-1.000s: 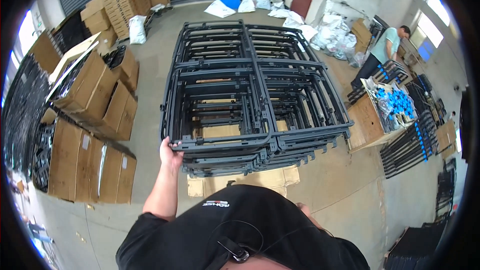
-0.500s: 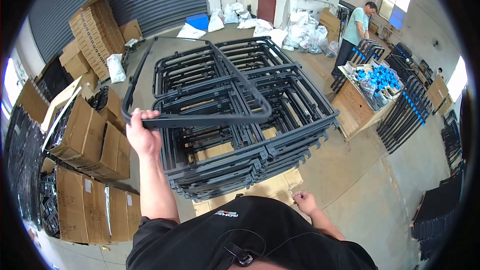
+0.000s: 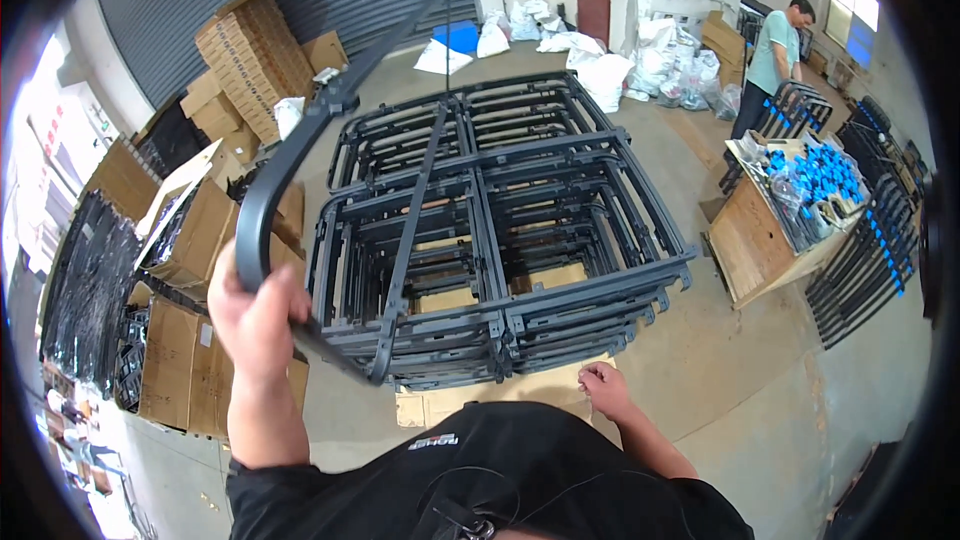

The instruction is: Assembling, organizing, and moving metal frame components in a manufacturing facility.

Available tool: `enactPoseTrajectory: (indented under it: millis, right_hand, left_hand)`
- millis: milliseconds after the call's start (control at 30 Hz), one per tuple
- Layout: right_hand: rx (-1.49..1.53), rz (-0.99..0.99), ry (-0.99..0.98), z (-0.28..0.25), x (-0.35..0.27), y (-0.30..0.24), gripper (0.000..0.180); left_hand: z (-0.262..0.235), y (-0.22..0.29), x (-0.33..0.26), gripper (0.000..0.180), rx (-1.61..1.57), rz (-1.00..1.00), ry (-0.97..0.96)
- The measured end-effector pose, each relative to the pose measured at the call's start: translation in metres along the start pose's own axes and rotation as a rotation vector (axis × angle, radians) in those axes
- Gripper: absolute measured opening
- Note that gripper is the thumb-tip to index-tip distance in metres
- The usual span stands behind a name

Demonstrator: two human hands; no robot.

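My left hand [image 3: 252,318] is wrapped around the rounded corner of a black metal frame [image 3: 259,215], which is lifted and tilted almost on edge. One side of that frame rises toward the far shutter. Its other long side crosses in front of a stack of similar black frames [image 3: 590,290], and its near corner hangs by the stack's front left. Whether the two touch I cannot tell. Close to my body, my right hand [image 3: 606,390] hovers beside the stack's near edge. Its fingers are curled loosely, with nothing visible in them.
Beneath the stack lies a tan board [image 3: 520,400]. Open cardboard boxes [image 3: 165,365] line the left side. At right stands a wooden crate [image 3: 752,258] topped with blue parts [image 3: 820,175]; a co-worker [image 3: 780,50] is behind it. White sacks [image 3: 600,80] sit at the back.
My left hand has swung the held frame to the left and toward me, tipping it from nearly flat to steep. The view has turned left. My right hand stays near the stack's front.
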State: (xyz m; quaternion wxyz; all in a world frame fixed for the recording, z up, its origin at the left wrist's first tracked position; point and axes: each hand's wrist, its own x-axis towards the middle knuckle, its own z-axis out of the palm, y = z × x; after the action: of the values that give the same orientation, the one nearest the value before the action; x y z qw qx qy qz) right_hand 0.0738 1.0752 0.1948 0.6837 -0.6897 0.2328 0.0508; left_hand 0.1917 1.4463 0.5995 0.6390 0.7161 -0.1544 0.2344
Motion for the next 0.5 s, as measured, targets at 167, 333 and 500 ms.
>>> enactPoseTrajectory:
  millis: [167, 333, 500]
  right_hand:
    - [0.148, -0.284, -0.282, 0.011, 0.046, -0.076, 0.011]
    - [0.218, -0.479, -0.540, 0.084, 0.047, -0.249, 0.014]
    - [0.393, -0.235, -0.673, 0.180, 0.049, -0.392, 0.045]
  left_hand:
    - [0.003, 0.043, -0.074, 0.006, 0.052, -0.029, 0.061]
    - [-0.030, 0.048, -0.140, 0.010, 0.029, -0.025, 0.141]
    - [-0.081, 0.059, -0.189, 0.014, -0.036, 0.049, 0.041]
